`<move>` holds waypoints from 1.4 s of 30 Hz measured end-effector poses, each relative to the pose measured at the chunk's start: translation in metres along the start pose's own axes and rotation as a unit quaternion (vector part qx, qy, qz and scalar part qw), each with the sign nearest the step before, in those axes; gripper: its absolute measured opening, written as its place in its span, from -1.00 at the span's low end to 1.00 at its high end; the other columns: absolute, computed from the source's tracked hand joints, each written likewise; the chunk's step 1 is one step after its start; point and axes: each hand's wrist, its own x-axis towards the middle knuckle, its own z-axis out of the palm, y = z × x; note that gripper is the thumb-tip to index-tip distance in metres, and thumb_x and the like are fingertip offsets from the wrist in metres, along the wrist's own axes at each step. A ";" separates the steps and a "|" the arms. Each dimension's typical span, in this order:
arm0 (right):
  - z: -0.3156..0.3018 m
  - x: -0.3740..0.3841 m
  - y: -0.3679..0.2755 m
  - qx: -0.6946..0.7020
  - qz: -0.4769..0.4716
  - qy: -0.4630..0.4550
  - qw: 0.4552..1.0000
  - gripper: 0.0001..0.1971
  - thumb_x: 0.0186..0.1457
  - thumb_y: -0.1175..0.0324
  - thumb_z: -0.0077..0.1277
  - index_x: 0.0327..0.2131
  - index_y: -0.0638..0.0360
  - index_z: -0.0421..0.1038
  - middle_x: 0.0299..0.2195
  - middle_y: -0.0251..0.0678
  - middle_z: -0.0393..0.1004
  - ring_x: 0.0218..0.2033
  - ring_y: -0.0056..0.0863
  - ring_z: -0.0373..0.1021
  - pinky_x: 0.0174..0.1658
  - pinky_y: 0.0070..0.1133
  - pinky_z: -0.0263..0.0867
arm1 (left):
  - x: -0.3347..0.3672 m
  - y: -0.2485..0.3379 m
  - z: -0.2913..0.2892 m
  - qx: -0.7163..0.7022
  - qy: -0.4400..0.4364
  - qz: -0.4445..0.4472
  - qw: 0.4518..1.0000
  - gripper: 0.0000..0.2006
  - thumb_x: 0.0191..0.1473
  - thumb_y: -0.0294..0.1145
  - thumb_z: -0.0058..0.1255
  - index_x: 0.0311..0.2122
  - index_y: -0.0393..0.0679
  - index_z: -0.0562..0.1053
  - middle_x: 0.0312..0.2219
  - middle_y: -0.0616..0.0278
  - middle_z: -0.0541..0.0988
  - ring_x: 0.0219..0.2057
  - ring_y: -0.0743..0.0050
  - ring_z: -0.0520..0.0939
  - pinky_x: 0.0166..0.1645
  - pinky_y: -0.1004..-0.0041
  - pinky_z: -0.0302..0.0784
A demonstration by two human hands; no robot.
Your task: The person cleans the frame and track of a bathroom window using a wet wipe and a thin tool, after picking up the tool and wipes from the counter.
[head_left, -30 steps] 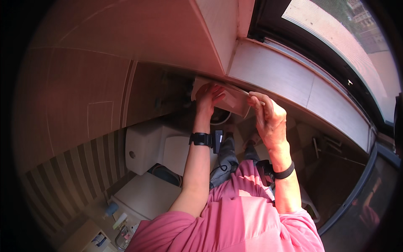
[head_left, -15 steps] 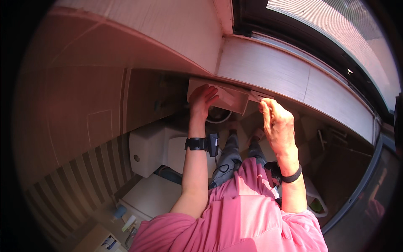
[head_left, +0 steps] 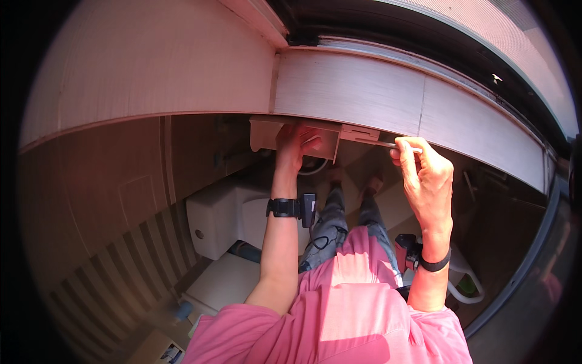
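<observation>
A pale, open-fronted box (head_left: 265, 134) sits under the edge of the stone-like ledge. My left hand (head_left: 292, 145) reaches into it from below, its thumb stretched to the right and apart from the fingers; the fingertips are in shadow. Something pale shows between thumb and fingers, too dim to make out. Beside the box on the right is a small white flat piece (head_left: 360, 132) under the ledge. My right hand (head_left: 426, 173) pinches a thin light-coloured rod (head_left: 388, 144) between thumb and fingers. The rod points left, its far end close to the white piece.
The ledge (head_left: 348, 88) runs below a dark-framed window (head_left: 473, 54). A white toilet (head_left: 218, 221) stands below on the left, near a striped tiled wall (head_left: 115, 273). A white-rimmed bin (head_left: 470, 291) is at the lower right, near a blue-grey frame edge (head_left: 515, 291).
My right hand has moved right and slightly down, and the rod now shows clearly in its grip. My left hand has stayed at the box. The view has shifted, bringing more ledge in.
</observation>
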 end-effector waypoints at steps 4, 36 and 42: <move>0.002 -0.001 0.008 0.054 -0.015 0.038 0.998 -0.91 0.02 0.52 -0.04 -0.36 0.32 0.40 -0.58 -0.20 0.47 -0.56 -0.51 0.44 -0.47 -0.68 0.31 | 0.000 0.006 0.001 0.007 -0.011 0.004 1.000 -0.75 0.09 -0.32 -0.14 -0.22 -0.30 0.32 -0.38 0.05 0.50 -0.38 0.26 0.58 -0.35 0.36 0.59; 0.072 0.004 0.003 0.047 -0.073 -0.065 0.994 -0.92 0.03 0.48 -0.04 -0.39 0.29 0.38 -0.60 -0.08 0.41 -0.58 -0.25 0.40 -0.51 -0.57 0.28 | 0.003 -0.001 -0.004 -0.004 -0.030 -0.012 0.999 -0.76 0.08 -0.31 -0.18 -0.23 -0.25 0.38 -0.41 0.09 0.54 -0.37 0.31 0.59 -0.34 0.39 0.58; 0.090 0.010 -0.015 0.080 -0.113 -0.033 0.990 -0.90 0.06 0.46 -0.06 -0.37 0.29 0.37 -0.59 -0.09 0.41 -0.55 -0.25 0.42 -0.49 -0.54 0.29 | 0.007 -0.004 -0.007 -0.024 -0.039 -0.006 0.999 -0.80 0.07 -0.34 -0.15 -0.25 -0.21 0.38 -0.43 0.13 0.54 -0.43 0.35 0.60 -0.39 0.41 0.57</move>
